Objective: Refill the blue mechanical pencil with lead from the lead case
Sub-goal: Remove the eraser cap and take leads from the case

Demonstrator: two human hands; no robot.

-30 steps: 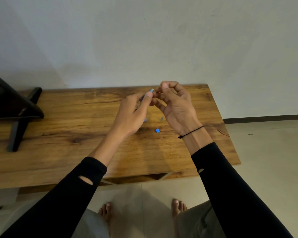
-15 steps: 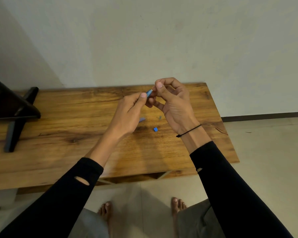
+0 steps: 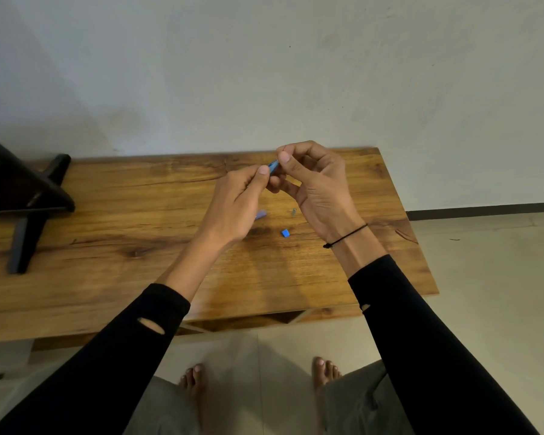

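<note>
My left hand (image 3: 237,200) holds the blue mechanical pencil (image 3: 274,166) tilted, its open upper end poking out past the thumb. My right hand (image 3: 316,183) is against that end, with thumb and forefinger pinched on what looks like a lead, too thin to see clearly. A bluish-purple piece (image 3: 260,214) shows just under my left hand; I cannot tell whether it is the pencil's lower end or the lead case. A small blue cap (image 3: 285,233) and a tiny grey part (image 3: 293,211) lie on the wooden table (image 3: 107,246) below my hands.
A black stand (image 3: 29,196) occupies the table's far left. The table's right edge runs close to my right forearm, with tiled floor beyond. The wall stands right behind the table. My bare feet are below the front edge.
My right thumb and forefinger have closed in leftward on the pencil's upper end. My left hand keeps its hold, nearly still.
</note>
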